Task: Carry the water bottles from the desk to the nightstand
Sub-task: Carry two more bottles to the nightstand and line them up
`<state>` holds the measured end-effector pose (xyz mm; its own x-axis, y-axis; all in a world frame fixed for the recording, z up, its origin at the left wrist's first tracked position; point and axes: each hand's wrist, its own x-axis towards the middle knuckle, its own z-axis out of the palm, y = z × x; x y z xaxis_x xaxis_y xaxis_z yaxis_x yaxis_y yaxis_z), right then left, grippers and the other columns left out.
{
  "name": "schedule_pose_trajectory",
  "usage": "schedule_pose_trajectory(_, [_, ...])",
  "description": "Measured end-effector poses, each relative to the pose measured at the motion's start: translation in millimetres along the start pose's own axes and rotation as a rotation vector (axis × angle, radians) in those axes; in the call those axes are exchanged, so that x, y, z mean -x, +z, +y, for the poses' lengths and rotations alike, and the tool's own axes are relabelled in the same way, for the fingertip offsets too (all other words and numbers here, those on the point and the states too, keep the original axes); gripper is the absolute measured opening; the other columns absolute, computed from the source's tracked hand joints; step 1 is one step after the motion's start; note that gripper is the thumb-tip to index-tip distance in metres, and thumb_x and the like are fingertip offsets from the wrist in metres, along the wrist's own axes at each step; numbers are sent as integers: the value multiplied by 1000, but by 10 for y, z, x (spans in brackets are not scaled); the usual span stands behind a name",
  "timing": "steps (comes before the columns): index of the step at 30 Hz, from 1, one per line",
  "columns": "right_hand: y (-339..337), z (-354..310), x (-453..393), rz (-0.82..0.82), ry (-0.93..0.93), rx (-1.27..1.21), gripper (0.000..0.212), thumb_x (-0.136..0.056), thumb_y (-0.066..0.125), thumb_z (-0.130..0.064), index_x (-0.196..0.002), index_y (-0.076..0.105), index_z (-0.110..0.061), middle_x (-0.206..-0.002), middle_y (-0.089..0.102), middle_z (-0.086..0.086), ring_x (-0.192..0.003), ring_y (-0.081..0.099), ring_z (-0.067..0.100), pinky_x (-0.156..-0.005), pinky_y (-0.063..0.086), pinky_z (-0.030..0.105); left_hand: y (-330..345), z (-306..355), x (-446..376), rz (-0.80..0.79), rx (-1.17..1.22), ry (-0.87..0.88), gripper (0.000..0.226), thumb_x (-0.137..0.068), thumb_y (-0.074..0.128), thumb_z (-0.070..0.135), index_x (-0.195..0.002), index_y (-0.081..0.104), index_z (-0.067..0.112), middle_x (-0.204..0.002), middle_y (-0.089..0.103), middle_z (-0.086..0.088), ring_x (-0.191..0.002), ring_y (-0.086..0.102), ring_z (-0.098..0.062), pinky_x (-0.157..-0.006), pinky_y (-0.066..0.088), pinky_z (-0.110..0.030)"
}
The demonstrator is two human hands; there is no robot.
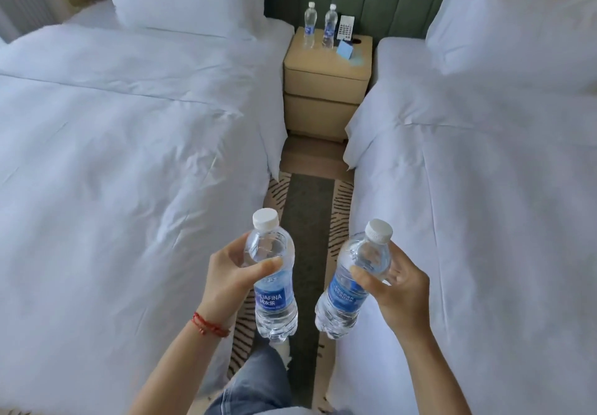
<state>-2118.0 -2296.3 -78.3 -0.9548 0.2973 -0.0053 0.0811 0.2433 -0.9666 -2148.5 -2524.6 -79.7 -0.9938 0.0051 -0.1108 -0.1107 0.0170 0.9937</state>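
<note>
Left hand (226, 272) grips one Aquafina bottle (274, 288) | right hand (397, 288) grips another water bottle (349, 288) | both probably full, weighty, slick plastic; hold mid-body | nightstand (326, 68) ahead.

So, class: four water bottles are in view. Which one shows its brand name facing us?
The bottle in the left hand: its blue label reads AQUAFINA. The other three labels show no readable brand name.

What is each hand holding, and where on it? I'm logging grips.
Left hand grips a water bottle around its upper body; right hand likewise grips another bottle.
</note>
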Motion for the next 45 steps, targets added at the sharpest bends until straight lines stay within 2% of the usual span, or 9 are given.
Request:
schedule_pose_trajectory(3, [109, -135, -547, 17, 2, -5, 64, -45, 72, -54, -105, 57, -35, -101, 65, -15, -93, 63, 2, -69, 53, 9, 14, 182, -631, -36, -12, 20, 57, -52, 75, 41, -100, 67, 11, -94, 73, -2, -88, 68, -20, -68, 54, -22])
schedule_pose_trajectory(12, [305, -245, -2448, 75, 5, 16, 72, -43, 71, -62, -107, 59, -32, -104, 67, -6, -99, 64, 14, -77, 58, 31, 300, 390, -2574, -68, 13, 18, 55, -53, 74, 38, -98, 67, 8, -92, 73, -2, -84, 69, -20, -65, 53, -19])
schedule_pose_trajectory(19, [391, -241, -4099, 29, 14, -50, 54, -45, 75, -47, -97, 60, -42, -88, 68, -31, -93, 64, -5, -71, 54, 13, 746, 514, -4126, -52, -3, 11, 55, -52, 76, 40, -99, 68, 12, -94, 73, -4, -87, 69, -21, -69, 56, -24])
schedule_pose_trajectory(23, [466, -339, -4982, -2, -8, -47, 70, -46, 75, -48, -110, 63, -23, -100, 71, -14, -99, 63, 0, -74, 51, 9, 920, 732, -4966, -28, 17, 45, 52, -52, 77, 34, -97, 68, 9, -92, 73, -6, -86, 69, -22, -68, 55, -24])
schedule_pose_trajectory(29, [667, -401, -6171, -44, -13, -32, 73, -49, 74, -50, -115, 62, -22, -112, 68, -3, -105, 63, 10, -83, 55, 22, 1054, 934, -6124, 6, 18, 60, 51, -51, 77, 33, -96, 69, 10, -91, 73, -7, -85, 69, -20, -70, 55, -25])
schedule_pose_trajectory(34, [949, -382, -7197, -31, -14, -31, 53, -56, 82, -29, -106, 63, -31, -99, 69, -18, -96, 63, -2, -72, 50, 9, 1117, 904, -7236, -18, 16, 44, 53, -50, 78, 33, -97, 69, 11, -90, 74, -6, -85, 69, -20, -68, 54, -24])
schedule_pose_trajectory(38, [1206, -383, -8099, -39, 1, -42, 51, -64, 81, -3, -104, 62, -27, -95, 69, -25, -92, 63, -6, -69, 47, 5, 1177, 946, -8183, -24, 36, 29, 53, -47, 77, 33, -95, 69, 12, -86, 74, -1, -81, 69, -14, -64, 52, -19])
schedule_pose_trajectory(43, [1485, -463, -9104, -50, 0, 6, 61, -61, 83, -5, -103, 56, -40, -91, 63, -40, -93, 59, -15, -68, 44, 0, 1186, 1107, -9275, -36, 9, 24, 54, -46, 77, 34, -95, 68, 14, -84, 74, 5, -79, 69, -9, -62, 51, -16])
schedule_pose_trajectory(45, [1561, -479, -9447, -46, 13, 4, 60, -58, 86, -14, -106, 59, -38, -92, 65, -37, -91, 60, -13, -68, 44, 1, 1214, 1163, -9663, -59, -13, 24, 56, -46, 76, 35, -97, 67, 14, -84, 74, 7, -79, 68, -8, -62, 51, -15])
